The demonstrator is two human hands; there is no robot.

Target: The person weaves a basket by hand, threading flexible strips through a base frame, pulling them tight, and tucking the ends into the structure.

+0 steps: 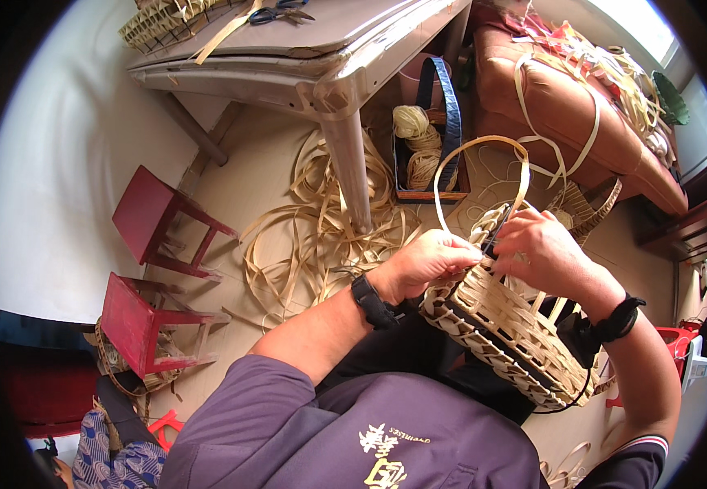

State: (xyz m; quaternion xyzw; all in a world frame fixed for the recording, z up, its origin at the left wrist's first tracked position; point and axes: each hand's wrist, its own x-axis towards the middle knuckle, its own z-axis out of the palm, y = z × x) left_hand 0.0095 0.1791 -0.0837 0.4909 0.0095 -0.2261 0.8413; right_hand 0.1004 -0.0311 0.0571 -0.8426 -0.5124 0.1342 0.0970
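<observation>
A pale woven basket point(524, 326) with dark bands and a braided rim lies tilted across my lap. My left hand point(428, 265) is closed, thumb and fingertips pinched at the basket's upper end. Right beside it, my right hand point(539, 248) curls its fingers over the same end, its fingertips close to the left thumb. A flat pale weaving strip point(484, 140) arches up in a loop, one end running down to my left hand and the other into my right fingers. What lies exactly between the fingertips is partly hidden.
Loose strips point(288, 244) lie tangled on the floor by the leg of a table point(239, 69), where scissors point(281, 12) rest. Behind my hands stands a box point(431, 196) holding coils. Red stools point(145, 213) are at left; a sofa point(524, 90) heaped with strips is at right.
</observation>
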